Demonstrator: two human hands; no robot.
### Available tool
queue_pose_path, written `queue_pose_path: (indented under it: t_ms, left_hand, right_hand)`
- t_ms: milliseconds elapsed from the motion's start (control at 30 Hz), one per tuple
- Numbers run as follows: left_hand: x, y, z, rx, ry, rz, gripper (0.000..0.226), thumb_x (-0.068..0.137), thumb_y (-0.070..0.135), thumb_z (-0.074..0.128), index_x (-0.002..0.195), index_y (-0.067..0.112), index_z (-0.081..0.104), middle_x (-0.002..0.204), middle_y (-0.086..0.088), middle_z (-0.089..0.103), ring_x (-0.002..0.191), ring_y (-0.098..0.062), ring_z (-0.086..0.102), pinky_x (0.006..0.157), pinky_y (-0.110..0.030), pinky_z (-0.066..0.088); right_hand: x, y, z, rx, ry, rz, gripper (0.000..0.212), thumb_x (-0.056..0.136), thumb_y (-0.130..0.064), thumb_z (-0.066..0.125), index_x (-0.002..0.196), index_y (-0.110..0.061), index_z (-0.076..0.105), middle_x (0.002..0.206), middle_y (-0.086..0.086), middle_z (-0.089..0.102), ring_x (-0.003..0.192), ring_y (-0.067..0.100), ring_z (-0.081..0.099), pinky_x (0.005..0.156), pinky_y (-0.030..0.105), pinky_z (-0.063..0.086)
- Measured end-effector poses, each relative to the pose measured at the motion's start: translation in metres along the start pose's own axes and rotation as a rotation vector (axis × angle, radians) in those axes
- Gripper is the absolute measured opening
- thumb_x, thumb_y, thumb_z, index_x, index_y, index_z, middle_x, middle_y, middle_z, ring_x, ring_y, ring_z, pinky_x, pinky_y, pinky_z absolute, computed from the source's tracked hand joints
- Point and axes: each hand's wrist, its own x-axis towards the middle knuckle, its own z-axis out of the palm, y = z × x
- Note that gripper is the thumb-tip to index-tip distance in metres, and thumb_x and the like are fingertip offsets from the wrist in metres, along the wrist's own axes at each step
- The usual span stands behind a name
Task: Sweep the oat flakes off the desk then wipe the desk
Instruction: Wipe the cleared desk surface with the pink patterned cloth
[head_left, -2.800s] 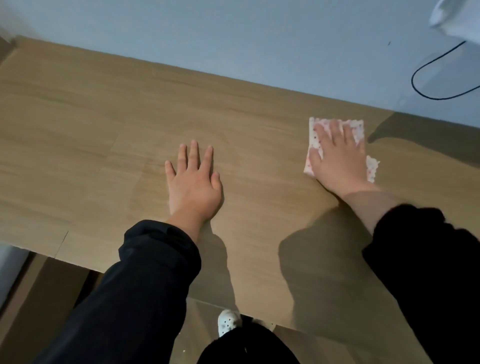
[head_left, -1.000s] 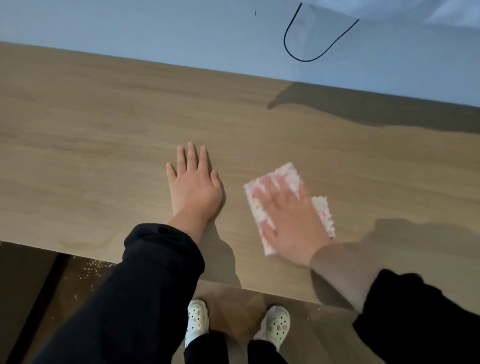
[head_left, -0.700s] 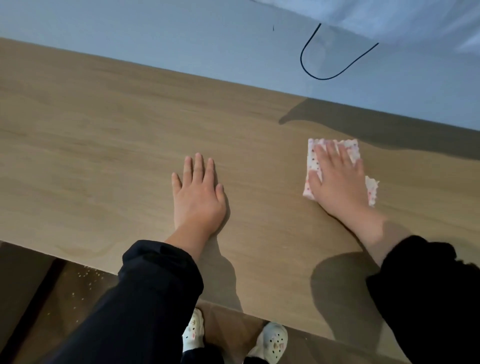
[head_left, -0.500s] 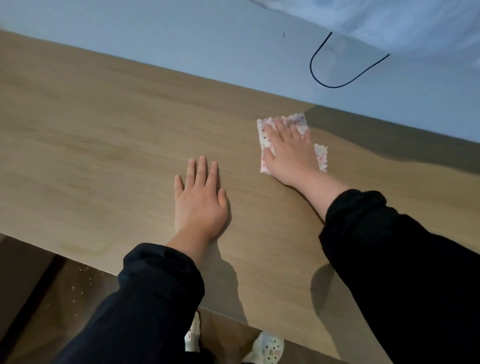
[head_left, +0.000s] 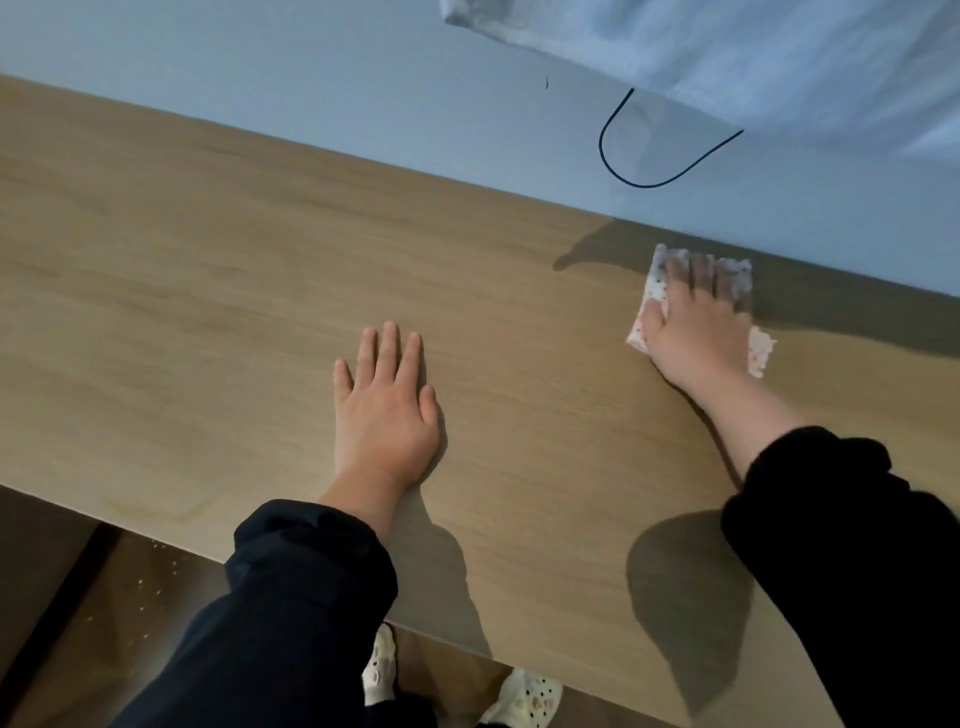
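Observation:
A wooden desk (head_left: 197, 291) fills most of the view. My left hand (head_left: 384, 410) lies flat on it near the middle, fingers straight and together. My right hand (head_left: 691, 322) presses a white cloth with red dots (head_left: 655, 283) flat against the desk at the back right, close to the wall, in a shadowed strip. The fingers are straight and blurred by motion. The cloth's corners stick out on the left and right of the hand. Small pale oat flakes (head_left: 150, 577) lie scattered on the floor below the desk's front edge.
A pale blue wall (head_left: 311, 73) runs along the desk's back edge. A black cable (head_left: 623, 176) loops down it under a white curtain (head_left: 753, 57). My feet in white clogs (head_left: 519, 701) stand on the brown floor under the front edge.
My right hand has slid the cloth across the back of the desk, from beside my left hand to the far right. My left hand stays planted flat.

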Motion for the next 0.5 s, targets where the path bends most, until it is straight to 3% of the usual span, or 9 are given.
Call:
queue_pose_path:
  t_ms: [67, 167, 233, 300, 367, 500]
  left_hand:
    - [0.0, 0.0, 0.0, 0.006, -0.003, 0.003, 0.059, 0.099, 0.033, 0.028, 0.154, 0.022, 0.01, 0.162, -0.003, -0.001, 0.149, -0.02, -0.008, 0.119, -0.046, 0.0]
    - [0.0, 0.0, -0.001, 0.001, -0.006, -0.001, 0.06, 0.098, 0.032, 0.029, 0.154, 0.022, 0.011, 0.162, -0.003, -0.001, 0.149, -0.02, -0.008, 0.119, -0.047, 0.0]
    - [0.0, 0.0, 0.0, -0.001, -0.011, 0.003, 0.06, 0.098, 0.032, 0.029, 0.154, 0.022, 0.01, 0.162, -0.003, -0.001, 0.149, -0.02, -0.008, 0.119, -0.046, -0.001]
    - [0.0, 0.0, 0.0, -0.005, -0.001, 0.003, 0.06, 0.098, 0.032, 0.03, 0.154, 0.022, 0.011, 0.162, -0.002, -0.001, 0.149, -0.02, -0.008, 0.12, -0.047, -0.001]
    - [0.001, 0.0, 0.001, 0.002, -0.001, 0.003, 0.06, 0.098, 0.032, 0.03, 0.154, 0.022, 0.011, 0.162, -0.002, 0.0, 0.149, -0.02, -0.007, 0.119, -0.047, 0.0]
    - [0.001, -0.001, 0.002, 0.022, -0.005, 0.001, 0.059, 0.099, 0.033, 0.027, 0.154, 0.023, 0.01, 0.162, -0.002, -0.002, 0.148, -0.02, -0.009, 0.119, -0.047, -0.001]
  right_hand:
    - [-0.037, -0.025, 0.001, 0.026, -0.05, -0.065, 0.062, 0.098, -0.044, 0.02, 0.155, -0.024, 0.007, 0.164, 0.005, 0.002, 0.15, 0.027, -0.001, 0.12, 0.052, 0.002]
    - [-0.11, -0.075, 0.006, 0.013, -0.12, -0.486, 0.062, 0.099, -0.048, 0.017, 0.154, -0.028, -0.004, 0.163, 0.001, -0.009, 0.148, 0.022, -0.015, 0.12, 0.051, -0.003]
    - [-0.149, -0.085, 0.012, -0.013, -0.153, -0.756, 0.062, 0.098, -0.048, 0.02, 0.155, -0.028, 0.005, 0.163, 0.001, -0.002, 0.149, 0.022, -0.007, 0.119, 0.051, -0.002]
    - [-0.139, -0.068, 0.013, -0.061, -0.146, -0.855, 0.062, 0.097, -0.047, 0.021, 0.155, -0.027, 0.011, 0.162, 0.001, 0.005, 0.15, 0.022, 0.0, 0.118, 0.05, 0.0]
    - [-0.099, -0.042, 0.013, -0.114, -0.074, -0.724, 0.062, 0.097, -0.043, 0.017, 0.156, -0.025, 0.011, 0.163, 0.004, 0.01, 0.15, 0.025, 0.004, 0.119, 0.052, 0.001]
    - [-0.031, -0.012, 0.001, -0.037, -0.081, -0.19, 0.062, 0.097, -0.046, 0.017, 0.154, -0.025, 0.01, 0.163, 0.006, 0.005, 0.15, 0.027, 0.003, 0.119, 0.055, 0.009]
